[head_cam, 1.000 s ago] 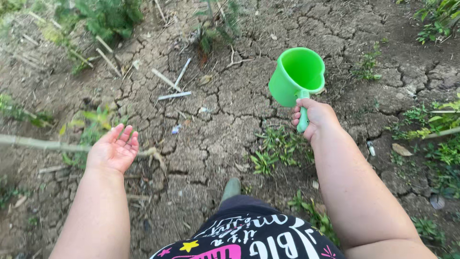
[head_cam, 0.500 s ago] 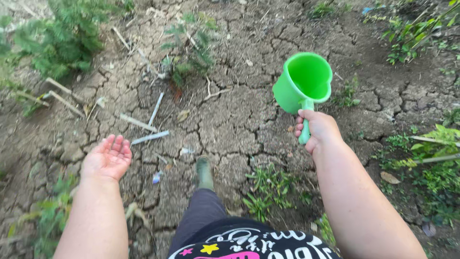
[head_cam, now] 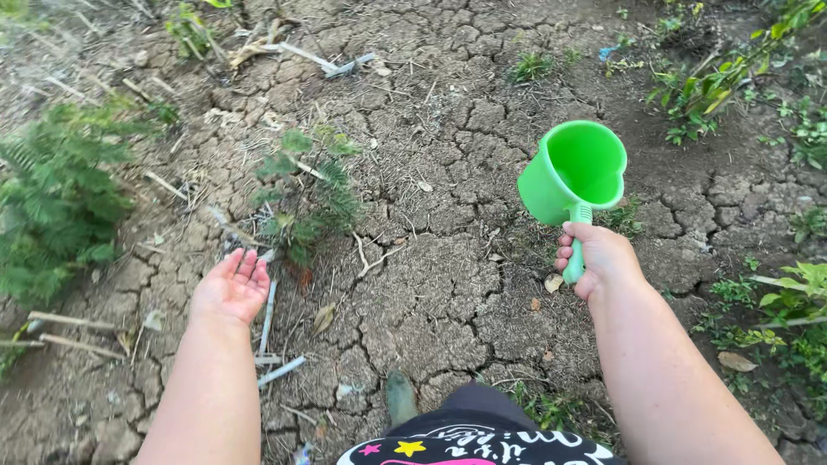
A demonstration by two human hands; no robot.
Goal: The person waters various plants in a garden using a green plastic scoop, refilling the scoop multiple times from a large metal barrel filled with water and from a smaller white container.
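Right hand (head_cam: 603, 258) grip closed around the green scoop (head_cam: 575, 176) handle, handle upright, cup mouth tilted up-right; left hand (head_cam: 233, 287) spread open, empty

Cracked dry soil (head_cam: 448, 284) spreads under and between the hands. A small feathery plant (head_cam: 306, 202) stands just above the left hand, with pale cut stalks (head_cam: 269, 323) lying beside it. Leafy weeds (head_cam: 775, 301) grow right of the right hand; a green boot toe (head_cam: 401, 396) shows below.
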